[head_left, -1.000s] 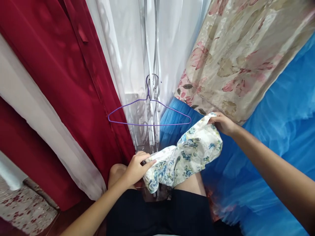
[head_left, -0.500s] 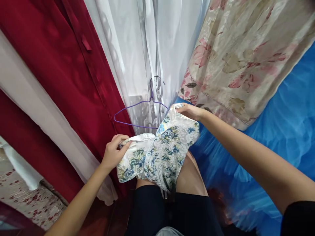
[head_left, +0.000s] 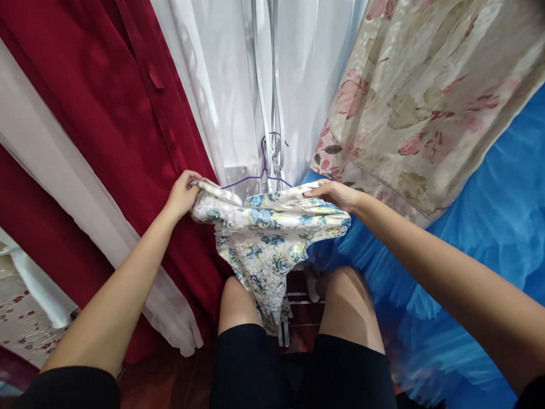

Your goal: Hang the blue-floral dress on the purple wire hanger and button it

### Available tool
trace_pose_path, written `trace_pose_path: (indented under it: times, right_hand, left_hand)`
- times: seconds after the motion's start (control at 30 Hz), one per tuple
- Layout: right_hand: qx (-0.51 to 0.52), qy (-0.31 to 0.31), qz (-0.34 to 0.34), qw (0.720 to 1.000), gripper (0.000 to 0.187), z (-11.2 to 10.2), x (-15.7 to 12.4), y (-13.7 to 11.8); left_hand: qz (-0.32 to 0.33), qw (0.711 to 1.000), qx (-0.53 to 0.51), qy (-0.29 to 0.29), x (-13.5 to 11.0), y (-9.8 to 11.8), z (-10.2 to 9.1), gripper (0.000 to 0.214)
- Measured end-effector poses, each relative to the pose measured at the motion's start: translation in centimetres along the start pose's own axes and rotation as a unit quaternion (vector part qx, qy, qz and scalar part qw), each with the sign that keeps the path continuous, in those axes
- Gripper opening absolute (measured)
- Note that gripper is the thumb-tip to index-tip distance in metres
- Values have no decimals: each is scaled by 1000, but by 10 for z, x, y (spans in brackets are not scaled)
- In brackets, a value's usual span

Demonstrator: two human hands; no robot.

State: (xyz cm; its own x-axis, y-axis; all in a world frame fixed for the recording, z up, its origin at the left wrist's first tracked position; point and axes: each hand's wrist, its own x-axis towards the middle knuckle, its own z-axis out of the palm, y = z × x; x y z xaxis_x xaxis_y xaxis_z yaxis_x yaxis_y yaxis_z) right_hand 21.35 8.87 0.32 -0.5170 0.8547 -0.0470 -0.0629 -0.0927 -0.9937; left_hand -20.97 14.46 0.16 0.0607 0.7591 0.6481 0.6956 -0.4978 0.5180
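Observation:
A white floral garment (head_left: 264,244) with blue and yellow flowers hangs stretched between my two hands, its lower part dangling between my knees. My left hand (head_left: 184,194) pinches its upper left shoulder edge. At the upper right shoulder, my right hand (head_left: 332,193) grips the cloth with the thumb on top. A thin purple hanger (head_left: 242,181) sits behind the garment, its hook upright in front of white fabric. Only the hook and the sloping top of the hanger show; the garment covers the rest.
Dark red cloth (head_left: 170,130) and pale cloth hang at left. White fabric (head_left: 230,74) with long straps (head_left: 275,74) hangs ahead. A beige dress with pink flowers (head_left: 409,113) and a ruffled blue tulle skirt (head_left: 460,250) are at right. The dark red floor (head_left: 170,375) shows below.
My left hand has moved up and outward with the garment's left shoulder. The neckline now spreads level across the hanger, covering its lower bar. My right hand stays almost in place.

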Motion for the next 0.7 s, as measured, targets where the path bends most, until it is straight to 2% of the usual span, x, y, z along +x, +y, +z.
trace_pose_path:
  times: [0.07, 0.17, 0.23, 0.27, 0.37, 0.43, 0.5, 0.57, 0.63, 0.7]
  right_hand:
    - [-1, 0, -5, 1000, 27, -2, -5, 2]
    - [-17, 22, -40, 999, 35, -14, -14, 14]
    - [-45, 47, -45, 997, 30, -26, -21, 27]
    - [-63, 61, -46, 995, 27, -32, -25, 34]
    - [-92, 108, -73, 987, 37, -44, -35, 44]
    - [-65, 150, -106, 981, 35, -43, -39, 37]
    - [-27, 192, -134, 972, 30, -33, -40, 20]
    - [-13, 204, -161, 965, 27, -13, -44, -1]
    - [-40, 147, -177, 972, 31, 16, -52, -20]
    - [-106, 1, -170, 980, 45, 51, -66, -30]
  left_hand:
    - [-18, 998, -63, -9, 8, 24, 13, 34]
    - [-29, 1000, -12, 2, 3, 52, 27, 35]
    - [-26, 999, 28, 27, -8, 62, 32, 18]
    - [-18, 999, 32, 31, -14, 65, 33, 16]
    - [27, 999, 21, 11, -32, 73, 35, 34]
    - [56, 997, 44, 1, -42, 78, 37, 33]
    - [71, 995, 76, 5, -47, 81, 37, 30]
    - [64, 992, 106, 25, -48, 80, 37, 29]
    - [45, 991, 107, 59, -45, 74, 36, 30]
    - [6, 994, 45, 104, -41, 64, 37, 37]
